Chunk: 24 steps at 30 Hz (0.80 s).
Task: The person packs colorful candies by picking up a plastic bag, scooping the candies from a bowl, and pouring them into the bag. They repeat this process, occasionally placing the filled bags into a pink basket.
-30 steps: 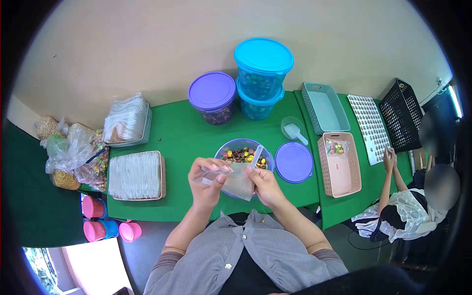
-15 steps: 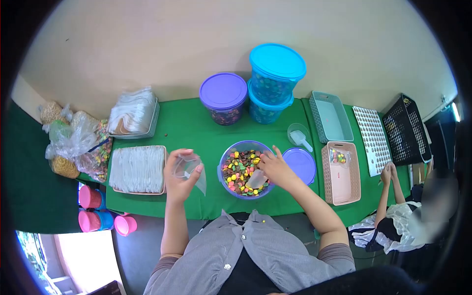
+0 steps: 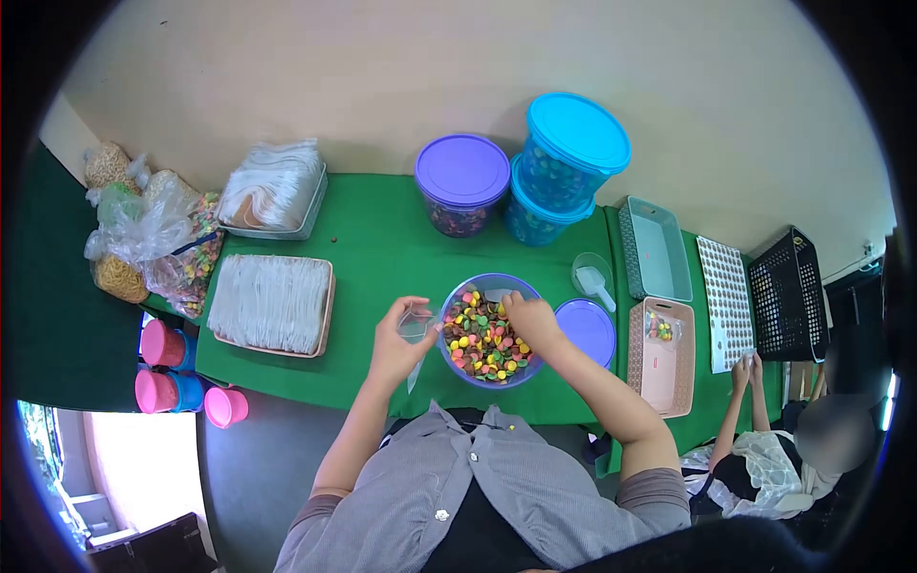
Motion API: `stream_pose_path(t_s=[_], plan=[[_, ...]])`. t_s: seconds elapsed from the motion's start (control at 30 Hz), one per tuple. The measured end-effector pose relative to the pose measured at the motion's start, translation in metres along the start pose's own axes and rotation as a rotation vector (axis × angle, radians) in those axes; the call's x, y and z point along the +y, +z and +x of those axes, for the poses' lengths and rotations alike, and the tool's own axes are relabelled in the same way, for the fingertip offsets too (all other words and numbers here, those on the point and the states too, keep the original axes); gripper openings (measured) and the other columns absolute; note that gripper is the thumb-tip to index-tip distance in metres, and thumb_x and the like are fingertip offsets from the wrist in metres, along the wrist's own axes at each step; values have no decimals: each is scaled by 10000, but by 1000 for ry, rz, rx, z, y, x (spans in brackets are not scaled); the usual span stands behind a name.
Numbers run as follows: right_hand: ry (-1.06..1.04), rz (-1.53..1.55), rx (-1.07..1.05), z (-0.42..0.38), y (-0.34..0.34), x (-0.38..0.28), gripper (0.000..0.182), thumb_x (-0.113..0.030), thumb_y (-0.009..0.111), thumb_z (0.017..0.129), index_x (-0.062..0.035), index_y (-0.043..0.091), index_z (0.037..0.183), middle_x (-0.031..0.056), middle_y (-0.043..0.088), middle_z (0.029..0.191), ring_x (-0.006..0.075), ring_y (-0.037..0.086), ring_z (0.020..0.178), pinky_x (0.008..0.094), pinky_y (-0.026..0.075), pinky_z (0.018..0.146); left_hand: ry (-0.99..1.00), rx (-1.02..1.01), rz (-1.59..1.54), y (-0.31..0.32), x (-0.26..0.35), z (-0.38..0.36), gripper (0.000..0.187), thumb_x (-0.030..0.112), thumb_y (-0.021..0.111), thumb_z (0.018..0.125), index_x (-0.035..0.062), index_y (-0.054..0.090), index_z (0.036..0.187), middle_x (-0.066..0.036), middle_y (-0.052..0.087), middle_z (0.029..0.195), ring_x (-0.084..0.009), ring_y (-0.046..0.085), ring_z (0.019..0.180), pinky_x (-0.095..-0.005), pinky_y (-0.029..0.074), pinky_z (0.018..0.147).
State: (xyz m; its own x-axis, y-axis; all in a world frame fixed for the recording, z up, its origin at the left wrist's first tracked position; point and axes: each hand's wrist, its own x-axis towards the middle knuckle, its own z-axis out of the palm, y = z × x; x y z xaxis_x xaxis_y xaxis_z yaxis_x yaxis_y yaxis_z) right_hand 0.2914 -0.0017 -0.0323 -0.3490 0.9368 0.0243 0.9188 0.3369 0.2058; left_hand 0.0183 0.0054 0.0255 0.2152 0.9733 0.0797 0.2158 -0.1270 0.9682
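Observation:
My left hand (image 3: pixel 392 349) grips a clear plastic bag (image 3: pixel 416 328) by its edge, just left of a purple tub (image 3: pixel 445 361). Colourful button-shaped candies (image 3: pixel 487 344), in yellow, pink, green and brown, fill the tub. Over its right rim reaches my right hand (image 3: pixel 535 323), fingers closed at a translucent scoop (image 3: pixel 497 295) near the tub's far side. The scoop's handle is mostly covered by my fingers. Right of the tub lies a purple lid (image 3: pixel 585 332).
Baskets of flat bags (image 3: pixel 267 304) stand left. Lidded tubs (image 3: pixel 462 172) line the wall. A clear bowl (image 3: pixel 585 265) holds another scoop. A pink basket (image 3: pixel 661 368) contains a filled bag (image 3: pixel 663 327). At far right, another person's hands (image 3: pixel 747 369) touch a sticker sheet (image 3: pixel 724 301).
My right hand has closed at the scoop, which has moved to the tub's far side. My left hand has brought the bag closer to the tub's rim. The camera view has shifted.

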Motion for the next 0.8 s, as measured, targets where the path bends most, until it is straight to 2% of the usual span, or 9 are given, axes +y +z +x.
stream_pose_path(t_s=[0.17,0.27,0.33,0.4,0.47,0.57,0.6,0.67,0.8], plan=[[29,197,-82,-16,-12,9,164,-55,586,780,-34,518,928,122,600,868,284,661,644,375,533,543,-36,-4,133,14,-35,-4,452,156,791,742,29,556,1106,-105,646,1010,-204,620,964,-339,479,879],[0,266,-97,-24,-15,-6,186,-49,582,780,-15,520,952,138,613,882,300,665,667,392,536,546,-140,-87,175,22,-39,-9,486,188,793,730,14,544,1110,-143,638,1069,-257,630,997,-357,486,887],[152,267,-28,-22,6,-20,178,-71,590,783,-18,523,939,140,618,882,305,666,669,407,540,562,-111,-133,163,26,-38,-11,495,198,798,728,15,534,1106,-156,641,1063,-262,630,1009,-365,488,885],[194,301,-37,-22,17,-24,146,-100,581,823,-15,521,925,167,627,863,337,661,680,432,536,569,-85,-120,168,27,-38,-10,491,200,798,729,16,535,1101,-157,644,1051,-260,634,1002,-363,492,880],[325,516,-36,-26,22,-23,156,-144,566,875,-4,528,933,209,639,843,382,650,713,469,525,603,-56,-107,176,25,-37,-11,487,202,797,730,18,535,1097,-158,647,1038,-258,638,994,-362,496,874],[345,655,-136,-31,0,-20,201,-201,559,913,-3,542,945,234,647,824,417,637,747,508,507,653,-94,-110,158,24,-34,-12,488,207,800,726,23,542,1097,-154,655,1012,-252,647,967,-359,505,855],[341,655,-137,-28,-3,-22,201,-201,559,913,-3,542,945,234,647,824,417,637,747,508,507,653,-99,-113,177,24,-36,-13,489,210,802,725,23,545,1097,-150,660,1006,-249,653,955,-358,508,847],[466,705,-198,-21,-8,-28,210,-178,548,910,9,567,1005,237,659,874,417,642,820,514,508,719,-104,-118,198,24,-39,-13,491,212,804,723,23,549,1097,-146,664,1000,-246,658,944,-357,512,839],[528,855,-130,-23,25,-28,226,-208,571,910,11,577,966,224,656,814,399,651,817,496,507,711,-162,-98,135,21,-39,-11,485,218,804,725,27,559,1098,-146,679,977,-240,667,927,-362,516,832]])
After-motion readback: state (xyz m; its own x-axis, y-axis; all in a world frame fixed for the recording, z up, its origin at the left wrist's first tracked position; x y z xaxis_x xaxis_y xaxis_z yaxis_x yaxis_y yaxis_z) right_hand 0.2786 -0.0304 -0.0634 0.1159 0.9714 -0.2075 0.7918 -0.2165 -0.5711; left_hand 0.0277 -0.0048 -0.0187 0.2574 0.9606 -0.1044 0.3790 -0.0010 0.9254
